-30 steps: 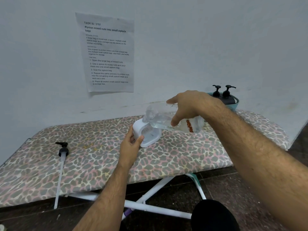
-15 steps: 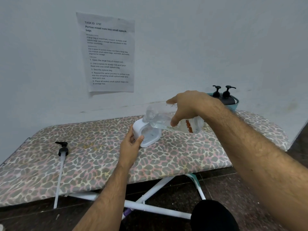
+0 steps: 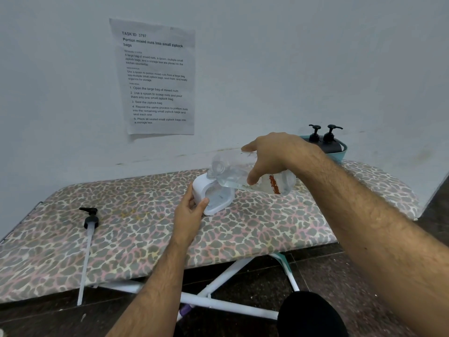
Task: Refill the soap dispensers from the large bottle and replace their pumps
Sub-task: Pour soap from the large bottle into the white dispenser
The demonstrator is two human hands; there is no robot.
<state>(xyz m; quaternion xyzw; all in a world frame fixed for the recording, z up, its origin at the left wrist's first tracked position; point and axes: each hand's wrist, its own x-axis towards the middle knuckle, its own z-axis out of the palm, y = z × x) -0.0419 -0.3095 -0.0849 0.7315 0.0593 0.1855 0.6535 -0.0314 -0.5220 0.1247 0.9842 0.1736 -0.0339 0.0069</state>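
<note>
A white soap dispenser (image 3: 213, 194) stands near the middle of the leopard-print ironing board (image 3: 145, 229), its top without a pump. My left hand (image 3: 190, 207) grips its left side. My right hand (image 3: 269, 156) holds a large clear bottle (image 3: 233, 175) tipped almost flat, the mouth down at the dispenser's opening, with clear liquid inside and a red-brown label strip near its base. A loose black pump (image 3: 90, 218) with a long clear tube lies on the board at the left.
A teal basket (image 3: 341, 152) at the board's far right end holds two dark dispensers (image 3: 326, 139) with black pumps on. A printed sheet (image 3: 156, 79) hangs on the wall behind. White board legs (image 3: 218, 276) cross over the dark floor below.
</note>
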